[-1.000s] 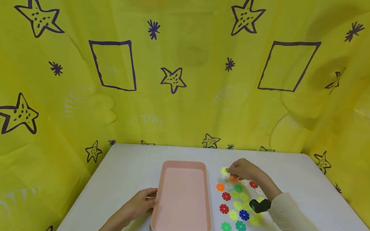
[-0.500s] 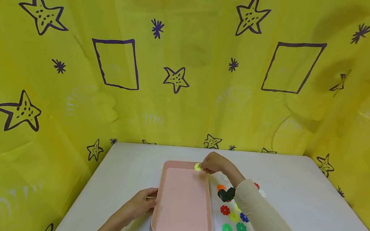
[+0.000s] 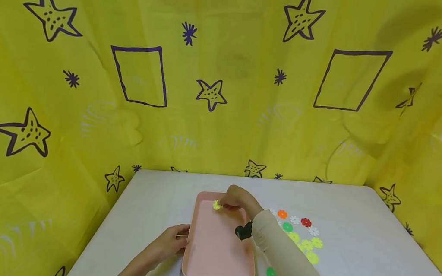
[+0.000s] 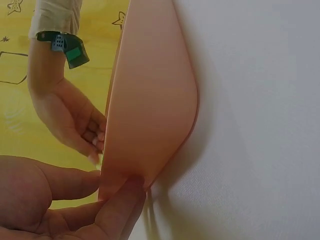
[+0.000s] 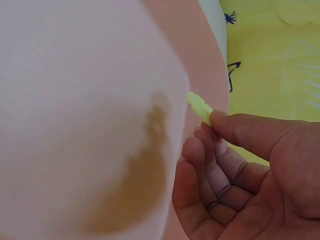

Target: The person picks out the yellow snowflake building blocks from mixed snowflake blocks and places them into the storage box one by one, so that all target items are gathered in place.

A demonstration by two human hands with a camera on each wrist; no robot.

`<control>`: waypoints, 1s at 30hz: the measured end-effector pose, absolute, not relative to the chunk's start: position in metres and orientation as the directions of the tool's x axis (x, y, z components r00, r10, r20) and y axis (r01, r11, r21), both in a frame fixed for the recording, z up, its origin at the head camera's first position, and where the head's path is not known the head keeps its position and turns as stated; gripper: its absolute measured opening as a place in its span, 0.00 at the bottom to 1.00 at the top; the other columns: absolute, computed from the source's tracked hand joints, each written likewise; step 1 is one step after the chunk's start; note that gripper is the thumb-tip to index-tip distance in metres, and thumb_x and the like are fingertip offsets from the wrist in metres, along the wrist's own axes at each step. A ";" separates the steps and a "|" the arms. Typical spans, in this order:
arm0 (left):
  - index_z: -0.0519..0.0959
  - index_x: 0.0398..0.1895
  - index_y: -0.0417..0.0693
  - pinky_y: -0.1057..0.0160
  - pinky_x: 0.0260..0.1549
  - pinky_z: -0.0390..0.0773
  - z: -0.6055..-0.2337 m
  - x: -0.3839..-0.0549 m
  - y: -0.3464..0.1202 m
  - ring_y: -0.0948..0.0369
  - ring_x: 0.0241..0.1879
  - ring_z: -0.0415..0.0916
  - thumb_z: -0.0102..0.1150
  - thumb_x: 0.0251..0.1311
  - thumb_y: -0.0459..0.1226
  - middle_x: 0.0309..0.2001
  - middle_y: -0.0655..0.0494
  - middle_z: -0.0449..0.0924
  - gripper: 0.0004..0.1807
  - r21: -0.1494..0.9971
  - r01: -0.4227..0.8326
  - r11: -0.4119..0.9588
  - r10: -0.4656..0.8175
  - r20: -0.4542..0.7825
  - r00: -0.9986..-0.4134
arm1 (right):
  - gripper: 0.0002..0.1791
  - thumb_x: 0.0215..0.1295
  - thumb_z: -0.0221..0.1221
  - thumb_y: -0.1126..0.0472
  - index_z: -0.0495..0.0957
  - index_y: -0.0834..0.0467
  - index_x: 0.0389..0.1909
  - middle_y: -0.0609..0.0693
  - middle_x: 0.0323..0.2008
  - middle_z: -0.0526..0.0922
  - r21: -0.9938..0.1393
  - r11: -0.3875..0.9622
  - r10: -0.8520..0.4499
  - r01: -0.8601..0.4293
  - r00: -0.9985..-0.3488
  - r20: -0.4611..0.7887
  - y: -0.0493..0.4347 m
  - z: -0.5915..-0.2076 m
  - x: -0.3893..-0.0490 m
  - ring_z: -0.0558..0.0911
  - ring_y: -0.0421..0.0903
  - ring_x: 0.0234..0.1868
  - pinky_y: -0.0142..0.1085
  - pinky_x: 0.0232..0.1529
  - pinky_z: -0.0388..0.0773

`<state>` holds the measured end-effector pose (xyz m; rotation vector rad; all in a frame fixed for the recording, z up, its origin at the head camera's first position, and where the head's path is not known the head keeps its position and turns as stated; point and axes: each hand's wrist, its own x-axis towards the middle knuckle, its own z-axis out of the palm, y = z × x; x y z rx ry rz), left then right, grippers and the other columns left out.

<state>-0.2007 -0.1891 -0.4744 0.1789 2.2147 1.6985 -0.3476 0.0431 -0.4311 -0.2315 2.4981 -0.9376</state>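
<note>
Now that my right hand (image 3: 238, 198) has carried its pinched yellow disc (image 3: 216, 205) over the far end of the pink tray (image 3: 216, 252), I judge the carry nearly done, my left hand (image 3: 169, 240) gripping the tray's side.

Yellow backdrop (image 3: 229, 130) (starry), white table (image 3: 158, 198).

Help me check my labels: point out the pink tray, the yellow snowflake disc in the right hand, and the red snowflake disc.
Pink tray (image 3: 215, 254): head view, bare inner floor.
Held yellow snowflake disc (image 5: 199, 106): right wrist view, exposed part.
Red snowflake disc (image 3: 306, 222): head view, middle of its face.
</note>
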 end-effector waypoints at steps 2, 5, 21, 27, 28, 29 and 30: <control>0.58 0.73 0.16 0.46 0.57 0.86 -0.475 -0.201 -0.190 0.40 0.61 0.79 0.49 0.73 0.26 0.66 0.24 0.71 0.30 0.955 -0.102 0.280 0.304 -0.189 -0.934 | 0.18 0.70 0.65 0.60 0.79 0.58 0.18 0.45 0.17 0.75 -0.651 0.759 -0.295 0.018 -0.882 -0.368 0.036 -0.435 -0.348 0.74 0.38 0.19 0.25 0.23 0.75; 0.58 0.73 0.16 0.46 0.56 0.86 -0.475 -0.201 -0.190 0.40 0.61 0.79 0.49 0.73 0.26 0.66 0.23 0.71 0.30 0.954 -0.094 0.283 0.307 -0.183 -0.934 | 0.19 0.70 0.65 0.58 0.77 0.57 0.18 0.46 0.17 0.74 -0.600 0.800 -0.270 0.000 -0.893 -0.359 0.026 -0.438 -0.347 0.73 0.39 0.19 0.27 0.23 0.71; 0.59 0.74 0.18 0.47 0.57 0.86 -0.476 -0.201 -0.187 0.40 0.62 0.79 0.50 0.73 0.26 0.66 0.25 0.71 0.30 0.951 -0.116 0.287 0.286 -0.201 -0.937 | 0.18 0.60 0.63 0.66 0.68 0.57 0.14 0.48 0.18 0.66 -0.492 0.866 -0.223 -0.086 -0.948 -0.227 0.001 -0.455 -0.341 0.65 0.43 0.19 0.30 0.21 0.60; 0.58 0.74 0.18 0.46 0.57 0.86 -0.475 -0.201 -0.189 0.39 0.62 0.78 0.49 0.73 0.26 0.67 0.24 0.70 0.30 0.952 -0.106 0.286 0.296 -0.193 -0.936 | 0.15 0.59 0.63 0.68 0.70 0.61 0.17 0.51 0.20 0.68 -0.525 0.849 -0.208 -0.069 -0.955 -0.210 -0.004 -0.457 -0.343 0.67 0.46 0.21 0.31 0.22 0.60; 0.58 0.74 0.17 0.46 0.57 0.86 -0.475 -0.201 -0.189 0.39 0.62 0.78 0.49 0.73 0.26 0.67 0.24 0.70 0.30 0.952 -0.104 0.286 0.297 -0.192 -0.936 | 0.15 0.58 0.63 0.69 0.70 0.61 0.16 0.52 0.20 0.68 -0.527 0.847 -0.206 -0.071 -0.957 -0.202 -0.005 -0.457 -0.342 0.67 0.46 0.21 0.32 0.22 0.60; 0.58 0.74 0.18 0.46 0.57 0.86 -0.475 -0.201 -0.189 0.39 0.63 0.78 0.49 0.73 0.26 0.67 0.24 0.70 0.30 0.952 -0.104 0.288 0.296 -0.191 -0.936 | 0.15 0.58 0.63 0.69 0.70 0.61 0.16 0.52 0.21 0.68 -0.527 0.847 -0.204 -0.071 -0.959 -0.197 -0.006 -0.458 -0.342 0.67 0.46 0.22 0.32 0.22 0.59; 0.58 0.74 0.17 0.46 0.57 0.86 -0.475 -0.201 -0.190 0.39 0.62 0.78 0.49 0.73 0.26 0.67 0.24 0.70 0.30 0.952 -0.103 0.288 0.296 -0.191 -0.936 | 0.14 0.58 0.63 0.70 0.70 0.61 0.17 0.53 0.21 0.68 -0.527 0.846 -0.202 -0.075 -0.961 -0.188 -0.006 -0.458 -0.342 0.66 0.47 0.22 0.32 0.22 0.59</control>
